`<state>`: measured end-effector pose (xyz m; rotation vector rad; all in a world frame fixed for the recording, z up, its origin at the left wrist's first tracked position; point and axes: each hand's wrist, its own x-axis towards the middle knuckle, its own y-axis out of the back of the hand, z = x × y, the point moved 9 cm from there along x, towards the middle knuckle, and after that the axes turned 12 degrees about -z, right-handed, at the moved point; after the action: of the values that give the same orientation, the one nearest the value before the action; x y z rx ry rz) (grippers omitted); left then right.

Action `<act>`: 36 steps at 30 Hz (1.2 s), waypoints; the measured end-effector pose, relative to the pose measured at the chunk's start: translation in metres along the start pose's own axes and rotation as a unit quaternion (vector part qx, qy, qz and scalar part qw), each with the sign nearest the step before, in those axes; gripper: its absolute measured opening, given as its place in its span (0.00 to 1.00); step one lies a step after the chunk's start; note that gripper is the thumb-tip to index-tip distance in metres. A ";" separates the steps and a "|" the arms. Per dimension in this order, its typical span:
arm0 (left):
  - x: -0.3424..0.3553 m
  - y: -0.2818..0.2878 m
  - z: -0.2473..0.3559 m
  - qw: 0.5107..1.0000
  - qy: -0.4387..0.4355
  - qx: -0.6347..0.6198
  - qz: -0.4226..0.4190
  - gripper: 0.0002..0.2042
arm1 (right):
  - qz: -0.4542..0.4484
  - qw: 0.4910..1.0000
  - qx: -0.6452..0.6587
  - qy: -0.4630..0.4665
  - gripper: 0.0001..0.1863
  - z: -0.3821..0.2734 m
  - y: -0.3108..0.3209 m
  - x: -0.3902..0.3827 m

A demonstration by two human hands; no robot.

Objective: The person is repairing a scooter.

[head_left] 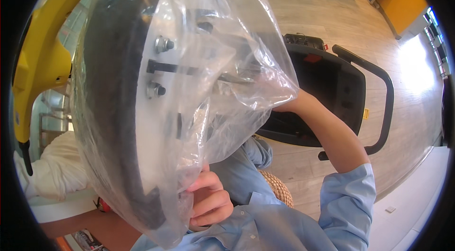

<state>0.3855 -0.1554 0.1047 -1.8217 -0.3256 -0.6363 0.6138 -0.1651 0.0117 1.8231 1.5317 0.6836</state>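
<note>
A large rounded dark object [111, 90] with a white flat side [151, 156] fills the left half, wrapped in a clear plastic bag [222, 123]. Bolts with nuts [164, 44] and a dark slot show on the white side through the plastic. My left hand [212, 199] is closed at the bag's lower edge, pinching the film with curled fingers. My right hand [286, 101] reaches in from the right, its fingers covered by crumpled plastic. Just left of those fingers, a slim grey metal piece [237, 79] shows blurrily; whether they grip it is unclear.
A yellow tool-shaped body [45, 61] with a black tip stands at the far left. Beyond my right arm lies a black tray-like unit [322, 94] with a curved handle bar [389, 99] on the wooden floor. A woven round seat [279, 188] is beside my legs.
</note>
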 end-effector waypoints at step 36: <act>0.000 0.004 0.002 1.000 -0.004 0.005 -0.002 0.15 | 0.024 0.996 0.031 0.077 0.10 -0.020 -0.012 0.003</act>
<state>0.3881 -0.1552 0.1008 -1.8144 -0.3380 -0.6300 0.5918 -0.1581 0.0160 1.8960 1.6280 0.8241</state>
